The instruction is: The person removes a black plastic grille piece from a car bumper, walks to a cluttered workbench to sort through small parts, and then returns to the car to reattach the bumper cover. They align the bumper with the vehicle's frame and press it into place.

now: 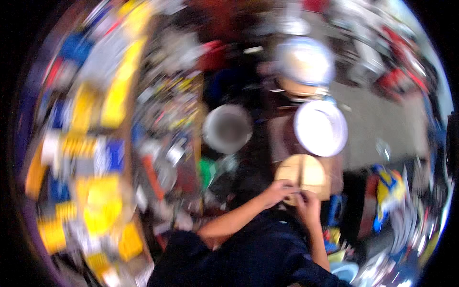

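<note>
Dark shirt [239,260] at the bottom of my feed. Left hand [282,190] and right hand [309,206] meet at the near edge of the tan disc [313,174], by the dark strip [300,171] crossing it. Blurred; I can't tell either hand's grip. Disc sits just this side of the white basin [320,128], right of the bucket [209,130].

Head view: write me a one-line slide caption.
Left hand and right hand close together at a pale round disc, white tub beyond.

You had no readable text or numbers before you; any marks on the yellow packages [114,103] at your left were blurred.
</note>
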The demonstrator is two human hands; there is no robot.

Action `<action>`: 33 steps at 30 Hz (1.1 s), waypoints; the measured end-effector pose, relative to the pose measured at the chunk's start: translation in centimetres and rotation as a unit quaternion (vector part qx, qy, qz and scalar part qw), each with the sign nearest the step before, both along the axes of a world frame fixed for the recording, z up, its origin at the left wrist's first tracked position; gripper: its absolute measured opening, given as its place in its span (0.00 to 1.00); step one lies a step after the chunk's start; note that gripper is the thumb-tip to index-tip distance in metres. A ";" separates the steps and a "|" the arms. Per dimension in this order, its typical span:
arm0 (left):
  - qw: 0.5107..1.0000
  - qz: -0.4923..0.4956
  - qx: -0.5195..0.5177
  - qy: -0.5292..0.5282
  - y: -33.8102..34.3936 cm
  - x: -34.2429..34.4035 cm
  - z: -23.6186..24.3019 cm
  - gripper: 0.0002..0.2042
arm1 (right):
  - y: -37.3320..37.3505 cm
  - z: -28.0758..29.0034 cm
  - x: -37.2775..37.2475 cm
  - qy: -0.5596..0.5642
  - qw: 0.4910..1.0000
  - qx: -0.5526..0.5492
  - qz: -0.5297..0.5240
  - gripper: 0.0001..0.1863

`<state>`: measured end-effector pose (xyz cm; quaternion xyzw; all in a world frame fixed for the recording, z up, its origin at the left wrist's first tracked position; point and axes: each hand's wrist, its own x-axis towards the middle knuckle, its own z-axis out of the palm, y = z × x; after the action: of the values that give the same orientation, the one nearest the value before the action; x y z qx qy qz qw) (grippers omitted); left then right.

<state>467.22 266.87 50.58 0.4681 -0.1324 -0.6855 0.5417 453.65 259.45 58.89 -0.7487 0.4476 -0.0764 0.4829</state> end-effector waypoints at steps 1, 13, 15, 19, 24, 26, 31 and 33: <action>0.996 0.028 0.035 0.079 0.6 -0.1 0.1 0.10 | 0.7 0.0 -0.2 -0.006 0.999 -0.039 0.005 0.12; 0.919 0.036 0.224 0.321 -1.5 1.7 -4.1 0.15 | 12.3 -3.4 -14.2 0.028 0.919 -0.033 -0.391 0.13; 0.932 0.017 0.215 0.292 -2.2 1.0 -5.0 0.14 | 14.8 -3.9 -16.9 0.061 0.903 -0.018 -0.426 0.12; 0.938 -0.001 0.234 0.256 -3.6 -2.6 -5.0 0.14 | 15.2 -2.8 -26.0 0.131 0.900 -0.004 -0.416 0.11; 0.943 0.025 0.272 0.192 -3.0 -10.0 -1.1 0.14 | 13.3 -0.8 -39.2 0.110 0.865 -0.047 -0.488 0.09; 0.958 0.026 0.250 0.137 -2.5 -13.1 0.6 0.15 | 12.3 -1.1 -43.4 0.072 0.830 -0.066 -0.549 0.07; 0.960 0.001 0.258 0.108 -3.5 -20.3 4.6 0.14 | 13.8 -3.0 -47.9 0.046 0.797 -0.032 -0.601 0.04; 0.958 0.003 0.279 0.071 -4.3 -21.8 6.0 0.13 | 13.7 -3.4 -48.6 0.037 0.802 0.009 -0.596 0.05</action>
<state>445.40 262.61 56.55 0.5512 0.1039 -0.7249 0.3999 405.08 273.19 55.46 -0.3320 0.8240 -0.3176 0.3314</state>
